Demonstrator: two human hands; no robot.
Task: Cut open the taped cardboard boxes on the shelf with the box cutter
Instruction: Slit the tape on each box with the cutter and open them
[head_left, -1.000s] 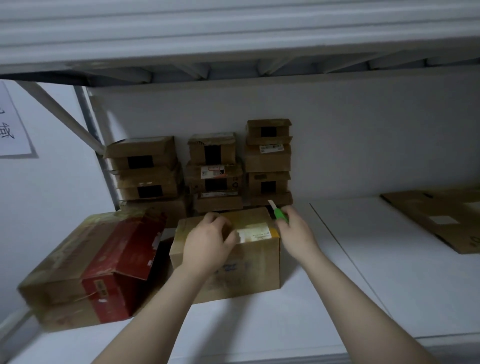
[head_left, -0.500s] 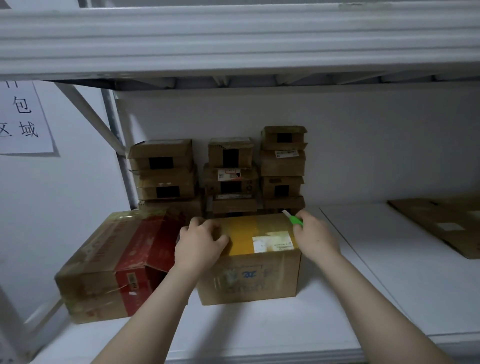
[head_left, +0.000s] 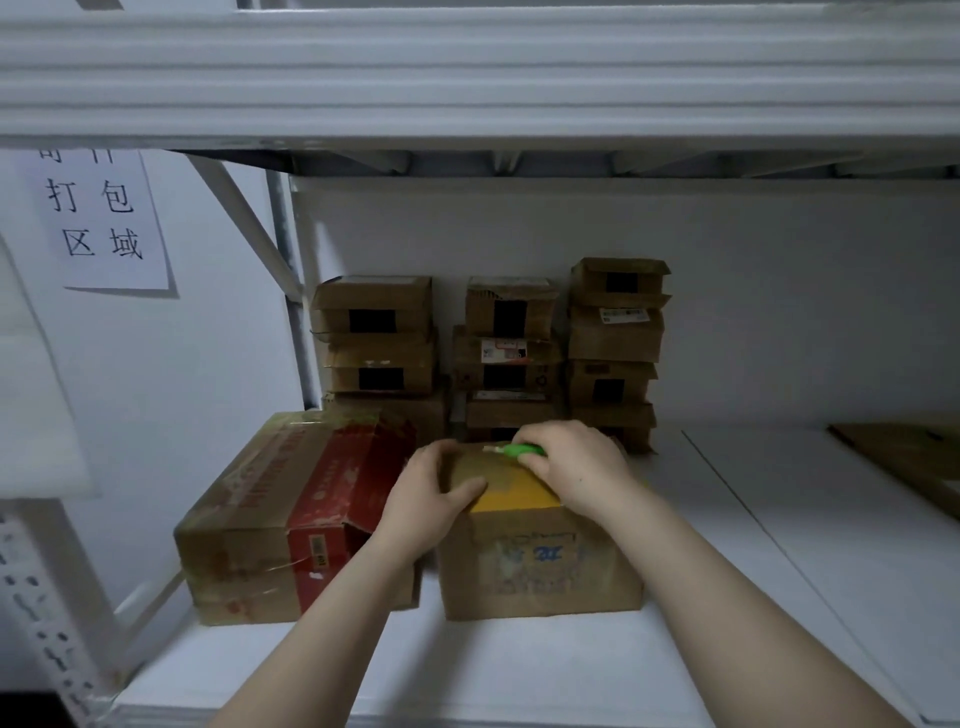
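White shelf takes up most of the view, w/ another shelf level right overhead. On the left side sits a big box, brown w/ red print and one red flap torn open at the front corner. Just beside it on the right, prob touching, is the taped box, a mid-size one w/ a yellow patch on top and faded blue print on the front.

Behind both, against the back wall, are 3 stacks of small boxes. Flat cardboard lies far right, well apart from the rest. Paper sign w/ black characters is on the left wall.

Left hand grips the taped box at its top left corner, thumb lying on the lid. Right hand is wrapped around the green box cutter, held over the far edge of the lid w/ the blade end pointing left. Can't tell if the blade is actually in the tape. Hands are close together but not touching.
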